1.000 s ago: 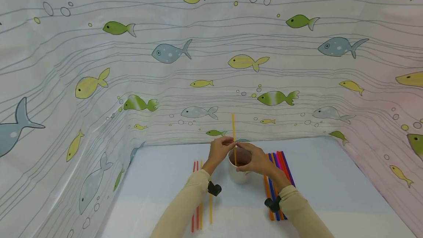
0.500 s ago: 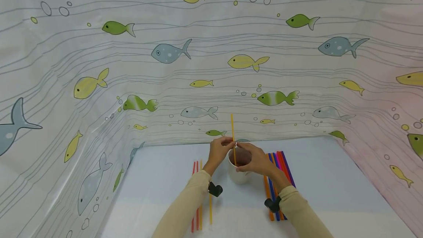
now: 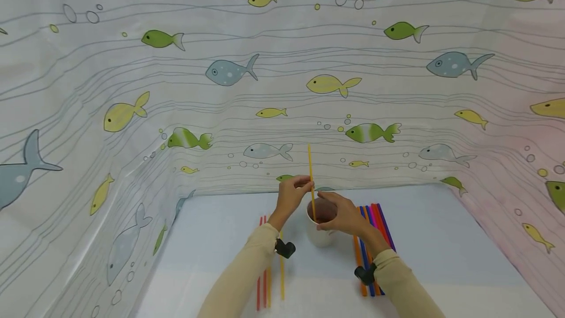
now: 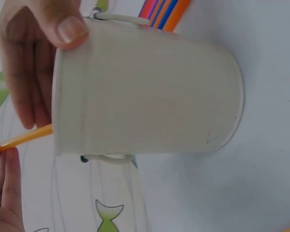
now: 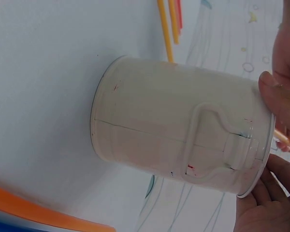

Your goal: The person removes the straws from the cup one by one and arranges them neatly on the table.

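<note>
My left hand (image 3: 292, 194) pinches a thin yellow stick (image 3: 310, 163), which stands nearly upright with its lower end inside a white metal pail (image 3: 320, 237). Around the pail's rim is my right hand (image 3: 346, 216), its thumb on the near side and its fingers at the far side. In the left wrist view, the stick (image 4: 26, 137) enters the pail's mouth, and the right thumb presses on the rim. A small side handle (image 5: 189, 140) shows on the pail in the right wrist view. The stick's bottom end is hidden within the pail.
Left of the pail, several thin red and yellow sticks (image 3: 282, 278) lie on the white table (image 3: 212, 239). To its right lies a row of thicker orange, blue, pink, red and purple sticks (image 3: 383, 225), partly under the right forearm. A fish-patterned curtain (image 3: 282, 53) surrounds the table.
My left hand has risen a little with the yellow stick, and its fingertips have parted from the right hand's. The right hand stays on the pail. The head view has shifted slightly.
</note>
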The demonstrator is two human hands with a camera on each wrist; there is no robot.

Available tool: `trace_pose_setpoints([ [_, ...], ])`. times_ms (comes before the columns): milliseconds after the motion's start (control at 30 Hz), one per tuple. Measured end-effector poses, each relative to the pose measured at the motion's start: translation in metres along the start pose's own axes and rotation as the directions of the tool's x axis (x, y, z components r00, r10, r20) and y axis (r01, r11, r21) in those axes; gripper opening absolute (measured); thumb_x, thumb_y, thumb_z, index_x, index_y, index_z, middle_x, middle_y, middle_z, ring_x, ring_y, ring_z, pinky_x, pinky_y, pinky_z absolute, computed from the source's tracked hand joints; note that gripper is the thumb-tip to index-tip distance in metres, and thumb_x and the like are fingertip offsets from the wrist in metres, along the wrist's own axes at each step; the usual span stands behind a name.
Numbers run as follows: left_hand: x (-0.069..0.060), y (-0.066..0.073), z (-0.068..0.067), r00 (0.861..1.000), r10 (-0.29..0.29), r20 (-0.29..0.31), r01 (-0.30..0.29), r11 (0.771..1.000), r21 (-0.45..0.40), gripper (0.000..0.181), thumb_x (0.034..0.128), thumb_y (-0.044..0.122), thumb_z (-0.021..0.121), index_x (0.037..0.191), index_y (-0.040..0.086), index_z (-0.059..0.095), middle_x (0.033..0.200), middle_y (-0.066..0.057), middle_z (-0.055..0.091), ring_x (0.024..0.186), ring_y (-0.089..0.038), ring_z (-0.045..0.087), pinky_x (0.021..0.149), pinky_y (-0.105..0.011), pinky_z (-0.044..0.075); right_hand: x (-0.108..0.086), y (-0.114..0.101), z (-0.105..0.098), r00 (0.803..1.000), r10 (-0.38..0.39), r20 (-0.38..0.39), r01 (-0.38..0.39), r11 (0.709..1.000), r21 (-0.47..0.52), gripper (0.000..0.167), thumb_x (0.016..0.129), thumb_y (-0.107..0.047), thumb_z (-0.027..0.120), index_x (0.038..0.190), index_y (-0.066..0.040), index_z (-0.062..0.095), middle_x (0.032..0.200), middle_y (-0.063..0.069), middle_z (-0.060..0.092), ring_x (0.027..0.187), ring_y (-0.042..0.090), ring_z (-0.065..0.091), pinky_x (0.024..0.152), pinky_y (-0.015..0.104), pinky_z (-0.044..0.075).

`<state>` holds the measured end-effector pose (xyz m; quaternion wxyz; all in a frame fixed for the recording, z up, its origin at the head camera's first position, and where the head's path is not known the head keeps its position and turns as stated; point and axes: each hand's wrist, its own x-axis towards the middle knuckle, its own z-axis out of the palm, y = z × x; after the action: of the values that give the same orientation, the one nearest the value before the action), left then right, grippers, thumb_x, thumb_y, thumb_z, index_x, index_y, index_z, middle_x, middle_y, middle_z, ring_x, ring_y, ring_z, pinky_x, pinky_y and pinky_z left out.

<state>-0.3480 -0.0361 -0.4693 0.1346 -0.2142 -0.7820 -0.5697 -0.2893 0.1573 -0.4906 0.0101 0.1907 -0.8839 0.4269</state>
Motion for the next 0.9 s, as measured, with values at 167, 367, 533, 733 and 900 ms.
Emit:
trace_pose_setpoints([
  [167,0.005,0.007,-0.01,0.999,0.045,-0.027,-0.046,0.998,-0.032,0.021,0.0889,0.014,0.073,0.104,0.0,0.073,0.089,-0.008,0.074,0.079,-0.02,0.072,0.075,-0.029,0.059,0.001,0.001,0.0,1.0,0.002,-0.006,-0.002,1.0,-0.009,0.1,0.06,-0.05,0.091,0.145,-0.019,0.047,0.143,-0.002,0.049,0.125,0.026,0.048,0.1,0.054,0.045],
  [367,0.012,0.022,-0.026,0.996,0.071,-0.06,-0.076,0.994,-0.08,0.022,0.0892,0.015,0.073,0.106,0.001,0.073,0.092,-0.01,0.074,0.081,-0.023,0.072,0.075,-0.029,0.059,0.001,0.001,0.0,1.0,-0.005,-0.004,0.005,1.0,-0.008,0.098,0.061,-0.05,0.09,0.144,-0.021,0.048,0.144,-0.002,0.049,0.126,0.026,0.048,0.1,0.056,0.044],
  [533,0.02,0.031,-0.038,0.991,0.101,-0.089,-0.107,0.992,-0.064,0.019,0.0892,0.014,0.073,0.105,0.003,0.073,0.09,-0.007,0.074,0.08,-0.017,0.072,0.075,-0.025,0.058,-0.001,0.001,-0.002,1.0,-0.017,0.006,0.017,1.0,0.0,0.098,0.062,-0.047,0.091,0.145,-0.019,0.047,0.144,0.0,0.048,0.126,0.027,0.047,0.1,0.056,0.044],
  [733,0.026,0.04,-0.058,0.988,0.111,-0.111,-0.124,0.985,-0.117,0.022,0.089,0.016,0.073,0.105,0.001,0.073,0.089,-0.008,0.074,0.079,-0.019,0.072,0.076,-0.029,0.059,-0.001,0.002,-0.002,1.0,-0.028,0.005,0.028,0.999,0.024,0.095,0.064,-0.04,0.092,0.145,-0.019,0.047,0.143,0.001,0.049,0.123,0.027,0.049,0.098,0.055,0.047],
  [900,0.028,0.043,-0.084,0.982,0.114,-0.148,-0.136,0.98,-0.147,0.022,0.0884,0.016,0.074,0.105,0.001,0.073,0.091,-0.013,0.073,0.08,-0.024,0.072,0.077,-0.036,0.059,-0.001,0.001,-0.001,1.0,-0.022,0.004,0.022,0.999,0.023,0.094,0.064,-0.038,0.092,0.145,-0.022,0.047,0.144,0.0,0.048,0.123,0.029,0.049,0.096,0.054,0.048],
])
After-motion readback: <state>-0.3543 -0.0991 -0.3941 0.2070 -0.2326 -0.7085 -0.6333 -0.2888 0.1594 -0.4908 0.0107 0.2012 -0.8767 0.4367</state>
